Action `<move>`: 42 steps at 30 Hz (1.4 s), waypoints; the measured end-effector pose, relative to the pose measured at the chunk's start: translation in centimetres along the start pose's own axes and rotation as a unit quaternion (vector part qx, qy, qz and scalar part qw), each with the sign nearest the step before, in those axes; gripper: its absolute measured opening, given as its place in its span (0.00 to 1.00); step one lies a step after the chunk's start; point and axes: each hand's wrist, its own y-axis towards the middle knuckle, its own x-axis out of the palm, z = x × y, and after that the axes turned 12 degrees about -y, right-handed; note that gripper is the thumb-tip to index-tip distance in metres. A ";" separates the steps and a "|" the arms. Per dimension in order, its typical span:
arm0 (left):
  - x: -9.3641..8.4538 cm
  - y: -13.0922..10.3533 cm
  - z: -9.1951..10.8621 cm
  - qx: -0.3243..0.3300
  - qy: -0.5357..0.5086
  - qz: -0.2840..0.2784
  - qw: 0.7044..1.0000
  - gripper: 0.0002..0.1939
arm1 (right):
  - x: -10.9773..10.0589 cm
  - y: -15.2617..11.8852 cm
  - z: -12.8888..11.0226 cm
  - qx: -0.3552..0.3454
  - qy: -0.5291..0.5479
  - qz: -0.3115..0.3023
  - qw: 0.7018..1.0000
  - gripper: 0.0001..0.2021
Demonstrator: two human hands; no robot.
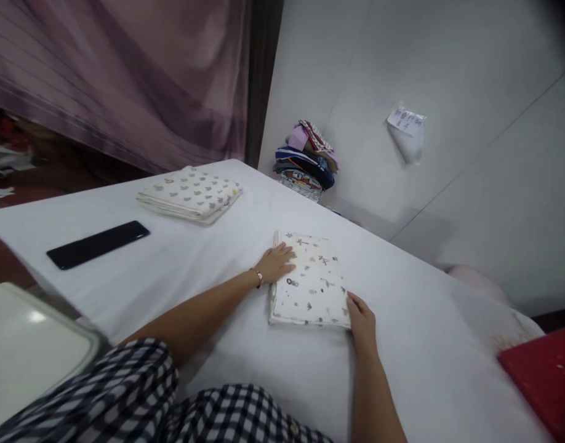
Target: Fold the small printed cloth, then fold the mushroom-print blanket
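A folded white cloth (317, 283) printed with small palm trees and other motifs lies on the white-covered table. My left hand (276, 261) rests flat on its left edge, fingers stretched over the top layer. At the lower right corner, my right hand (362, 317) has its fingers curled round the cloth's edge; the fingertips are partly hidden. Farther to the left lies a second folded cloth (190, 191), cream with small grey-brown prints, touched by neither hand.
A black phone-like slab (98, 244) lies on the white table cover (218, 252). Beyond the far edge stands a stack of folded clothes (305, 160) by the wall. A pale stool or chair seat (33, 351) is at lower left, a red item (545, 375) at right.
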 end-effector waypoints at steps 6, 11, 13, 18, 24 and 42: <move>-0.9 -1.7 -0.7 -0.048 -0.146 0.129 0.980 0.20 | -0.2 0.1 0.0 -0.015 -0.005 0.001 1.000 0.24; -2.1 -6.0 0.5 -0.198 -0.197 0.152 0.948 0.15 | -0.3 -0.2 -0.9 0.017 0.021 -0.004 1.000 0.25; -2.0 -7.5 1.5 -0.232 -0.259 0.114 0.930 0.16 | -0.4 -0.3 -1.2 0.023 0.027 -0.009 0.999 0.25; 0.2 -9.5 3.5 -0.286 -0.403 0.074 0.866 0.27 | -0.9 -0.1 -1.2 0.004 0.001 -0.034 0.999 0.27; 1.8 -10.0 4.7 -0.284 -0.406 0.097 0.863 0.28 | -1.3 0.1 -1.0 0.014 -0.064 -0.051 0.997 0.33; 2.2 -9.3 5.4 -0.253 -0.407 0.065 0.875 0.39 | -4.6 -0.9 -2.6 0.069 -0.060 -0.176 0.980 0.41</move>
